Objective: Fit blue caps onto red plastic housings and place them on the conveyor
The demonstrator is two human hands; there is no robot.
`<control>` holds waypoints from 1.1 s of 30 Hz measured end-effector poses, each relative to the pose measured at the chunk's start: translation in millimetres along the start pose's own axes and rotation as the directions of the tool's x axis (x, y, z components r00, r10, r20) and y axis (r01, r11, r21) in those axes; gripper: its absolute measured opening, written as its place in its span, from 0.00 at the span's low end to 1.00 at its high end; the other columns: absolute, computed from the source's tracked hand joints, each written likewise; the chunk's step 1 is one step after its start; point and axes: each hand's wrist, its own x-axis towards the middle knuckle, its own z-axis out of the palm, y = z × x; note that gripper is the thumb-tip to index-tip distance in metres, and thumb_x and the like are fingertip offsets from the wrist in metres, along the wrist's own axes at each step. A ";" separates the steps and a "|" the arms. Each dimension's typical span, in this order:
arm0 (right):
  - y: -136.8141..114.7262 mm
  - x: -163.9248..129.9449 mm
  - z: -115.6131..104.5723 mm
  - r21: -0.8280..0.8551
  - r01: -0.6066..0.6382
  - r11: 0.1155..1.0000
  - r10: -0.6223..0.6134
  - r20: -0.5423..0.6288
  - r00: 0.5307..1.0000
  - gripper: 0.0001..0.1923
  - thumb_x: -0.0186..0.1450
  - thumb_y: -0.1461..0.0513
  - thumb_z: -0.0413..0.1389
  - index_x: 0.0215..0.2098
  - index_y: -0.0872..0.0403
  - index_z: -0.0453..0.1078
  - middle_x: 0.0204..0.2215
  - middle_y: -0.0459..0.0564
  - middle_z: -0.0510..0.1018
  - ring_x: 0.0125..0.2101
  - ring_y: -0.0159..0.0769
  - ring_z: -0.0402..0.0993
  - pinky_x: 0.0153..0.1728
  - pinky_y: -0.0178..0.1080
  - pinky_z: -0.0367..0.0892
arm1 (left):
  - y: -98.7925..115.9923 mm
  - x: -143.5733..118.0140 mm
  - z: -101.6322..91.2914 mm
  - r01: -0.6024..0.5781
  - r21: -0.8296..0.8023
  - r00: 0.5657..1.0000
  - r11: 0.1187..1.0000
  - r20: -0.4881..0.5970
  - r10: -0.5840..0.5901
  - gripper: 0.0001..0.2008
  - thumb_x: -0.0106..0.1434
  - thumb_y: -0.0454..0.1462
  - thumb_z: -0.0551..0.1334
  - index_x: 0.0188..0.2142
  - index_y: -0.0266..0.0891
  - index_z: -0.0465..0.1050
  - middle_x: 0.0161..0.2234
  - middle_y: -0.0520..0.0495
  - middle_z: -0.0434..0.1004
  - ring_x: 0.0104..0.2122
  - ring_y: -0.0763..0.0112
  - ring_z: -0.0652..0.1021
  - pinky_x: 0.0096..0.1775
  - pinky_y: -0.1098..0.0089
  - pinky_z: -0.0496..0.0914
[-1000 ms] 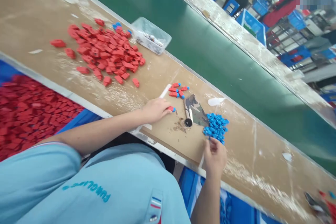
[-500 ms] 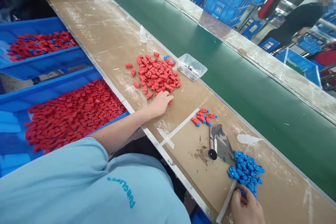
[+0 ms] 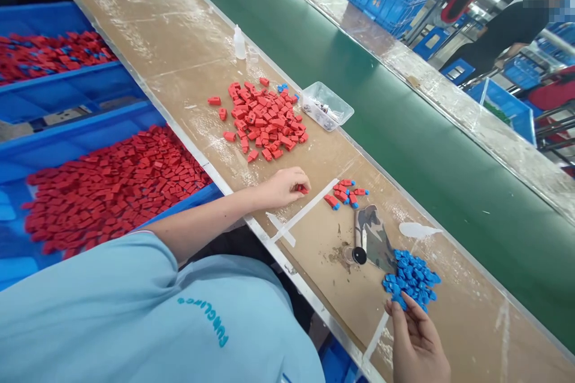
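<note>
My left hand (image 3: pixel 284 187) is closed on a small red plastic block (image 3: pixel 302 189), just above the table by the white tape. Beyond it lies a heap of red blocks (image 3: pixel 269 122). A few red blocks with blue ends (image 3: pixel 345 192) rest to its right. My right hand (image 3: pixel 417 335) pinches a small blue plastic piece (image 3: pixel 399 301) between thumb and forefinger, at the near edge of a pile of similar blue pieces (image 3: pixel 413 275). Close to that pile are a camouflage cloth (image 3: pixel 377 239) and a small jar with a black top (image 3: pixel 358 255).
A clear tray (image 3: pixel 327 106) of small parts and a white squeeze bottle (image 3: pixel 239 43) stand along the green conveyor belt (image 3: pixel 395 131). Blue bins of red blocks (image 3: pixel 117 185) sit at the left against the table edge. Other people are across the belt.
My left hand has drawn away from the red heap toward the tape with a red block. My right hand has lifted slightly from the blue pile, fingers pinched on a blue piece.
</note>
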 end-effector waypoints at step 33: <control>-38.6 14.9 39.4 -0.268 0.696 0.666 -0.647 0.256 0.718 0.12 0.67 0.60 0.53 0.44 0.49 0.76 0.35 0.50 0.80 0.35 0.36 0.76 0.34 0.37 0.71 | 40.5 -28.4 71.8 0.189 -0.595 0.935 0.781 0.353 0.043 0.13 0.64 0.30 0.50 0.45 0.34 0.70 0.39 0.45 0.73 0.38 0.72 0.74 0.43 0.70 0.70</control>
